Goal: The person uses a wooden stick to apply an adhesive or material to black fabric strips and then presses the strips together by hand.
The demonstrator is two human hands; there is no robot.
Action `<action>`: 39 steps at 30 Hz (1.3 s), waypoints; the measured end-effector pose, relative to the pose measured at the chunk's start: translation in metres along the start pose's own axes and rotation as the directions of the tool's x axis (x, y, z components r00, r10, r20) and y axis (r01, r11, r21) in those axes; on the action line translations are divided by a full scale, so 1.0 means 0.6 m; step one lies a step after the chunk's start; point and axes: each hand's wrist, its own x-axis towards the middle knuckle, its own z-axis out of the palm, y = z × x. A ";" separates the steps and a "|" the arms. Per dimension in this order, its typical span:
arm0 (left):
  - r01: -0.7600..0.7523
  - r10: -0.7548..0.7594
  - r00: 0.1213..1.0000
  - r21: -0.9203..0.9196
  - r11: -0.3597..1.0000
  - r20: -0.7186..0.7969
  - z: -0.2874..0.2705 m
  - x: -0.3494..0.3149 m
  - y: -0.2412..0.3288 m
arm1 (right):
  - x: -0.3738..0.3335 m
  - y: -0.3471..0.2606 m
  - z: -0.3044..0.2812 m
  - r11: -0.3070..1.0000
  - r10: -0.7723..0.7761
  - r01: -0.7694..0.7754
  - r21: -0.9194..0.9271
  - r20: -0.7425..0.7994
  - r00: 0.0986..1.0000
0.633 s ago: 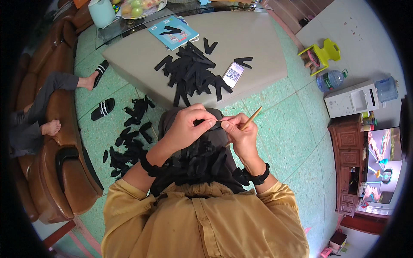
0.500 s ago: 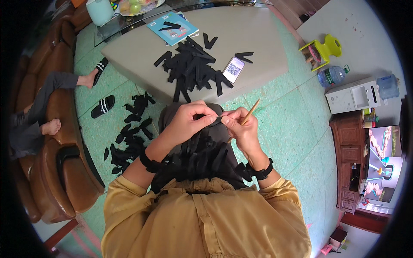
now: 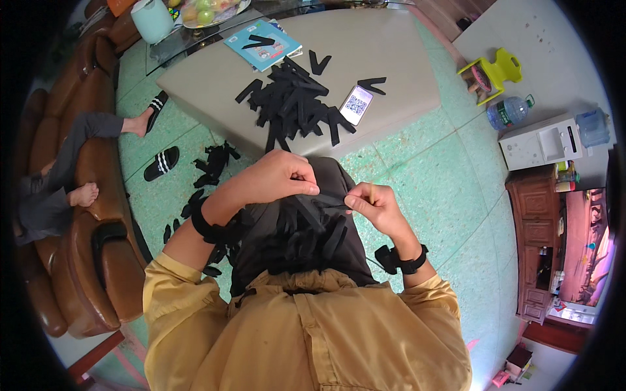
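A folded black fabric strip (image 3: 331, 201) hangs over my lap between my two hands. My left hand (image 3: 282, 176) is closed, its fingertips pinching one part of the strip. Thumb and finger of my right hand (image 3: 377, 208) pinch the strip's other end. A thin wooden stick (image 3: 372, 191), mostly hidden, shows at the right hand's fingers. More black strips (image 3: 303, 241) lie on my dark trousers below the hands. Just beyond my knees, a heap of V-folded black strips (image 3: 290, 101) covers part of the grey padded bench (image 3: 385, 49).
On the bench are a phone (image 3: 357, 105) and blue booklets (image 3: 264, 45). Black pieces (image 3: 212, 166) lie on the green floor at left, near a striped slipper (image 3: 161, 163). Another person's leg (image 3: 85, 137) extends from the brown sofa (image 3: 98, 274). A water dispenser (image 3: 541, 144) stands right.
My hands have moved apart, the right one outward, stretching the strip between them. The stick, plainly visible before, is now mostly hidden by the right hand. The television picture has changed.
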 end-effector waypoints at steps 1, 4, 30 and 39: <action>-0.015 0.015 1.000 0.006 1.000 -0.004 0.002 -0.001 -0.002 | -0.002 0.002 0.004 0.999 -0.032 0.032 0.003 -0.017 0.999; 0.122 -0.127 0.975 0.038 0.992 0.182 -0.010 0.016 0.024 | 0.007 -0.018 0.014 0.974 -0.141 0.138 -0.180 -0.001 0.990; 0.164 -0.269 0.933 -0.380 0.910 -0.240 0.063 0.002 -0.023 | 0.035 0.020 0.041 0.999 -0.042 0.047 0.004 -0.360 0.932; 0.231 -0.311 0.946 -0.480 0.847 -0.094 0.057 0.000 -0.018 | 0.039 0.031 0.023 0.868 0.208 -0.062 0.492 -0.247 0.947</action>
